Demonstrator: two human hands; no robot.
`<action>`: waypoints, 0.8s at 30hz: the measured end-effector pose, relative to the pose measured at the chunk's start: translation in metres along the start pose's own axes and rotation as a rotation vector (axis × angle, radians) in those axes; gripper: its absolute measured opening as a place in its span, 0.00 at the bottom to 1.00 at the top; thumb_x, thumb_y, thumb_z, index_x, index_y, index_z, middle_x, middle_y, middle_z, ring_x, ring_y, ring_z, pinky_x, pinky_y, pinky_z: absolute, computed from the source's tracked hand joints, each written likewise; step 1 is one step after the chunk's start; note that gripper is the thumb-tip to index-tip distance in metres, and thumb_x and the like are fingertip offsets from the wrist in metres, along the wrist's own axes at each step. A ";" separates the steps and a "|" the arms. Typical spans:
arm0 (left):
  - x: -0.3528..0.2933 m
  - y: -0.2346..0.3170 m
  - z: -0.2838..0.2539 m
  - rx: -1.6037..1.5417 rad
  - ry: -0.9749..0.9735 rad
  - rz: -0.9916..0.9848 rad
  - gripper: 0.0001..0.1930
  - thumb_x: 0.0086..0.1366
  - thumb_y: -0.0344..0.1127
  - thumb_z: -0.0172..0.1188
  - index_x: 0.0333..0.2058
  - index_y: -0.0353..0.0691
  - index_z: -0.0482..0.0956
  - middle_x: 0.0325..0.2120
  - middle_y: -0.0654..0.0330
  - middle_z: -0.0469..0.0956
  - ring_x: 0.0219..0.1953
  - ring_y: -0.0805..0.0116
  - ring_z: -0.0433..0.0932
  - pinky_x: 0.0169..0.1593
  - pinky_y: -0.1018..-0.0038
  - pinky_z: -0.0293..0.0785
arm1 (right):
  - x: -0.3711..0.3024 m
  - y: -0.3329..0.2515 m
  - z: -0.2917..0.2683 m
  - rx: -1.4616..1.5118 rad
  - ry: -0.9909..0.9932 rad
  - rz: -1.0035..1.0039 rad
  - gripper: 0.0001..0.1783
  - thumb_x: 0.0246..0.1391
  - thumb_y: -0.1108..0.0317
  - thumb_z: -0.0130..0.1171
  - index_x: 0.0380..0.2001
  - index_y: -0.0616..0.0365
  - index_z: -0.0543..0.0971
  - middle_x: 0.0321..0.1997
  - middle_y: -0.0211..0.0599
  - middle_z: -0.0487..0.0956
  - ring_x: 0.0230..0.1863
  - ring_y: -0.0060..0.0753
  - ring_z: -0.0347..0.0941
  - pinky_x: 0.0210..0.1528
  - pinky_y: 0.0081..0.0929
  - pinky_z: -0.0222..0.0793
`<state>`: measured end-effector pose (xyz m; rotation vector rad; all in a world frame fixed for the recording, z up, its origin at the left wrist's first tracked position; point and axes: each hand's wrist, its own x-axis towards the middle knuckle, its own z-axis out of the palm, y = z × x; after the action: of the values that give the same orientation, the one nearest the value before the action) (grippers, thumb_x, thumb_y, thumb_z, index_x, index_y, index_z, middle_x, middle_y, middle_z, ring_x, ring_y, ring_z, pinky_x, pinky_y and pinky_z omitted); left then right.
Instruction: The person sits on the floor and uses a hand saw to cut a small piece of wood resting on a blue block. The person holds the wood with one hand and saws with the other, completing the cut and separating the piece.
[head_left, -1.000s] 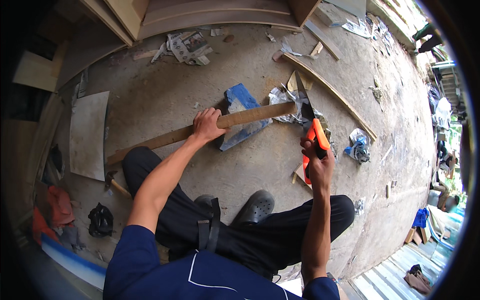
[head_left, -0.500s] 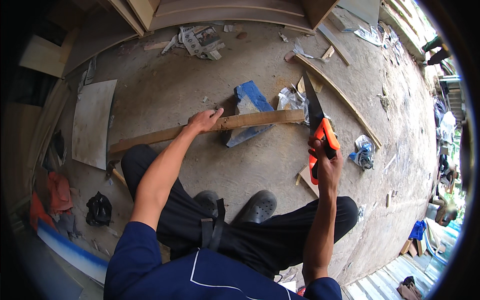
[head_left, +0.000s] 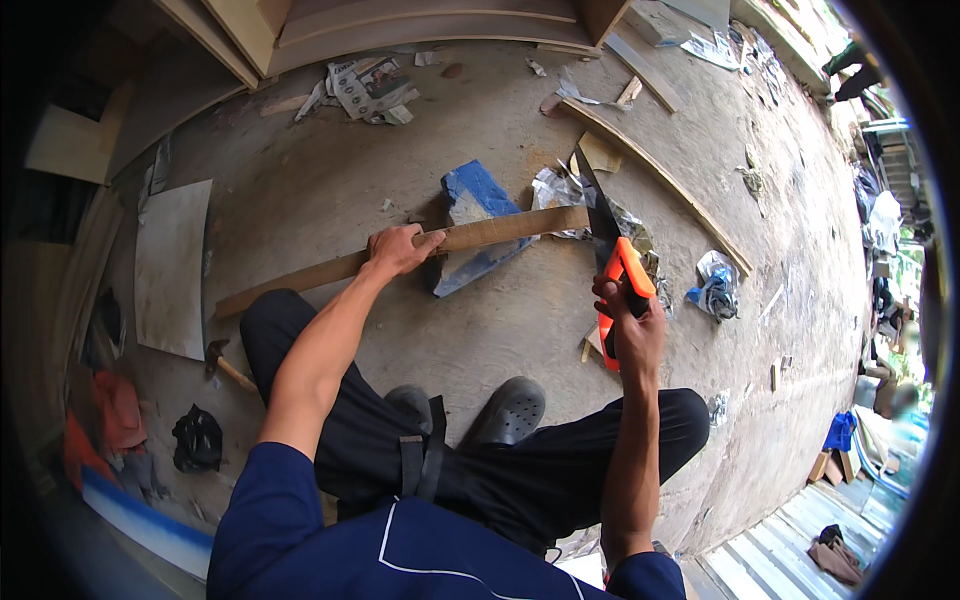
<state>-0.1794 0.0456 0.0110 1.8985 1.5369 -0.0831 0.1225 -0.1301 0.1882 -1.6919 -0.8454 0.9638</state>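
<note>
"On the floor (head_left: 350,190), head view: where's the plank (head_left: 510,228)?"

"Slanting across the blue block (head_left: 478,190), left end by the left knee (head_left: 280,312)."

"Left hand (head_left: 398,248)?"

"Clamped on the plank, just left of the block."

"Right hand (head_left: 635,325)?"

"Wrapped round the saw (head_left: 632,265) handle, blade (head_left: 600,225) up at the plank's right end. Touching? Can't tell."

"Nearby?"

"Hammer (head_left: 234,373) beside the knee, crumpled paper (head_left: 548,190) past the plank's right end."

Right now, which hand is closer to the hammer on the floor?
Left. The left hand is on the wooden beam, ahead and to the right of the hammer; the right hand, holding the orange-handled saw, is farther right.
</note>
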 end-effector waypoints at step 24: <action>0.046 0.077 0.050 0.153 0.461 0.603 0.32 0.51 0.66 0.63 0.41 0.43 0.76 0.35 0.59 0.71 0.40 0.60 0.71 0.44 0.62 0.64 | 0.002 -0.004 0.000 0.040 0.105 0.116 0.11 0.58 0.66 0.62 0.37 0.60 0.73 0.20 0.23 0.70 0.18 0.15 0.65 0.19 0.18 0.62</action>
<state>-0.0797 0.0523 -0.0120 2.5517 1.1771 0.5520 0.1232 -0.1277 0.1913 -1.7566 -0.6604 0.9545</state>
